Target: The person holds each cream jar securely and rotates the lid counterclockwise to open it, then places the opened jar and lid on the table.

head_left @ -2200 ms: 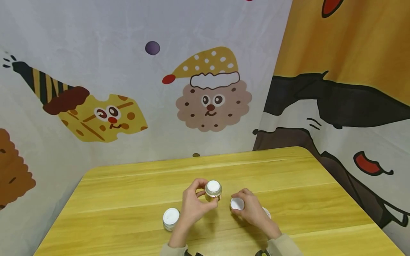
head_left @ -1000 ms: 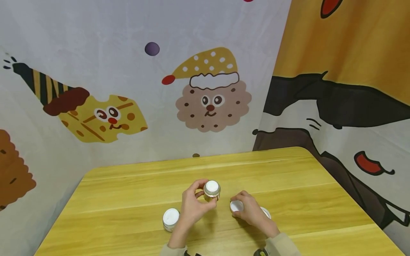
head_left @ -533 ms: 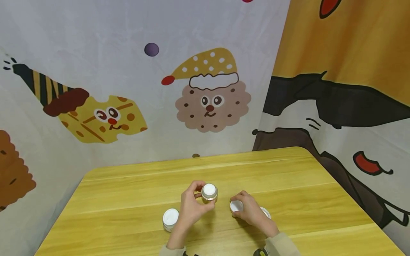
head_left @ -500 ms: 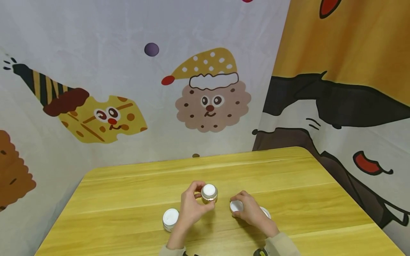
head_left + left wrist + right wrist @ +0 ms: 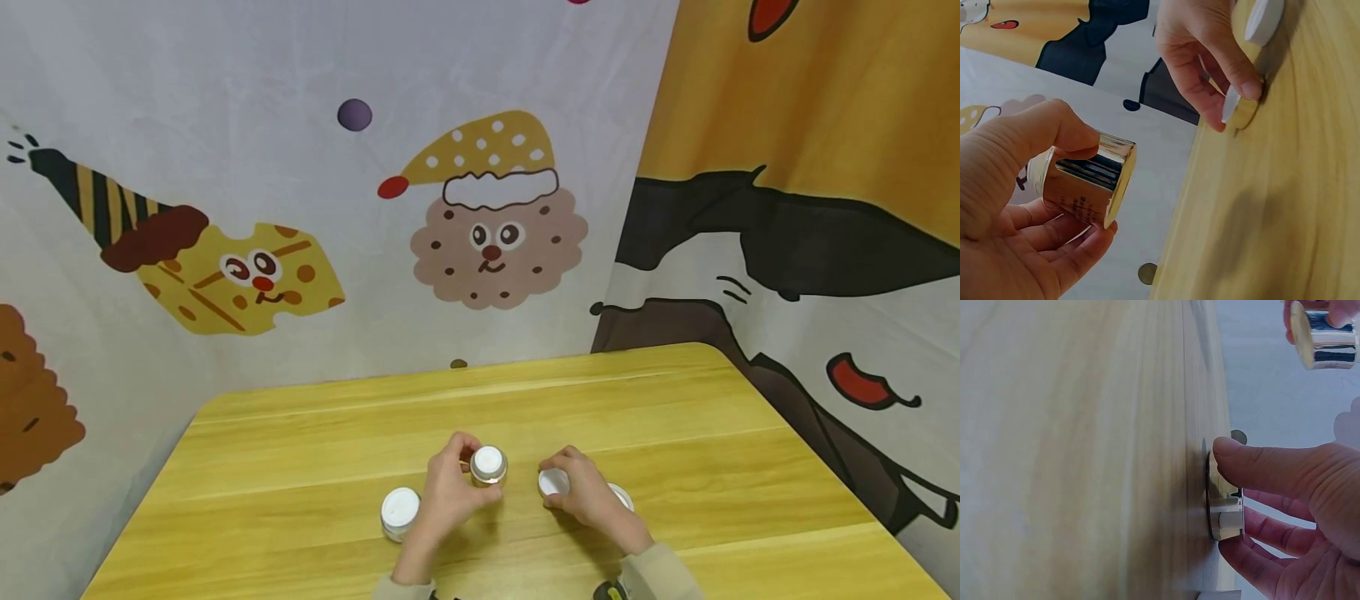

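Observation:
My left hand (image 5: 450, 492) grips a small shiny gold jar (image 5: 488, 463) between thumb and fingers, its white top facing up. In the left wrist view the jar (image 5: 1085, 187) shows a mirror-like wall with small dark print, held above the table. To its right, my right hand (image 5: 588, 496) pinches a gold-sided lid (image 5: 554, 482) by its rim, with the white inside turned up. Seen from the right wrist, this lid (image 5: 1225, 509) is right at the tabletop, thumb on one side and fingers on the other.
A jar with a white top (image 5: 400, 510) stands on the wooden table (image 5: 300, 467), left of my left forearm. Partly hidden behind my right hand lies another white round lid (image 5: 624, 497). A cartoon-printed cloth (image 5: 375, 317) hangs behind the table's far edge.
My left hand has lowered the gold jar and brought it slightly left and nearer to me. The right hand lowered its lid a little at first, then stayed still.

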### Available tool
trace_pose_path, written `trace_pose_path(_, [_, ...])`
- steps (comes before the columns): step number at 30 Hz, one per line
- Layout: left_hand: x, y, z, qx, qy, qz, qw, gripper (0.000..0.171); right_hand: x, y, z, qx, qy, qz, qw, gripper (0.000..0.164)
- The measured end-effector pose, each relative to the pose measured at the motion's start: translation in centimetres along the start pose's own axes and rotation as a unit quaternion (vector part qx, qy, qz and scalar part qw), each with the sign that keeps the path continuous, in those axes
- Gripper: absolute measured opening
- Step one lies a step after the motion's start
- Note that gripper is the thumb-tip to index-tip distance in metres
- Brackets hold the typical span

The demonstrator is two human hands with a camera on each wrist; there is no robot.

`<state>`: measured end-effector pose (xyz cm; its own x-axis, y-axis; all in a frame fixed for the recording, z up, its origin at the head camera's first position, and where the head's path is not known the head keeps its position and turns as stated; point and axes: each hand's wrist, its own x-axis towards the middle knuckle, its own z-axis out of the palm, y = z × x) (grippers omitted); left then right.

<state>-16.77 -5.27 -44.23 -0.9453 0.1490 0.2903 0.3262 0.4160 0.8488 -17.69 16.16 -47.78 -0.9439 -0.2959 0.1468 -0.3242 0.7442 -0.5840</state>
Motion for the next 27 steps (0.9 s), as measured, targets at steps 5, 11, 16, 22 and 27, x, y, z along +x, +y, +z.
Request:
trace_pose_path(5, [-0.2, -0.4, 0.2, 0.016, -0.02, -0.02, 0.9995, 0.047, 0.1, 0.1, 0.0, -0.001, 0.003, -0.007, 1.0, 0.04])
trace_pose_path(11, [-0.5, -0.8, 0.4, 0.037, -0.039, -0.033, 0.998, 0.049, 0.0, 0.2, 0.1, -0.002, 0.0, -0.006, 1.0, 0.04])
trace_pose_path(16, [-0.6, -1.4, 0.7, 0.061, -0.04, -0.026, 0.997, 0.048, 0.0, 0.2, 0.1, -0.002, 0.002, -0.008, 1.0, 0.04])
trace_pose_path(22, [-0.8, -1.9, 1.0, 0.056, -0.057, -0.02, 0.9966, 0.046, 0.0, 0.2, 0.1, -0.001, 0.001, -0.003, 1.0, 0.041])
trace_pose_path(27, [-1.0, -2.0, 1.3, 0.069, -0.056, -0.024, 0.9957, 0.048, 0.0, 0.2, 0.0, 0.0, 0.001, -0.005, 1.0, 0.04])
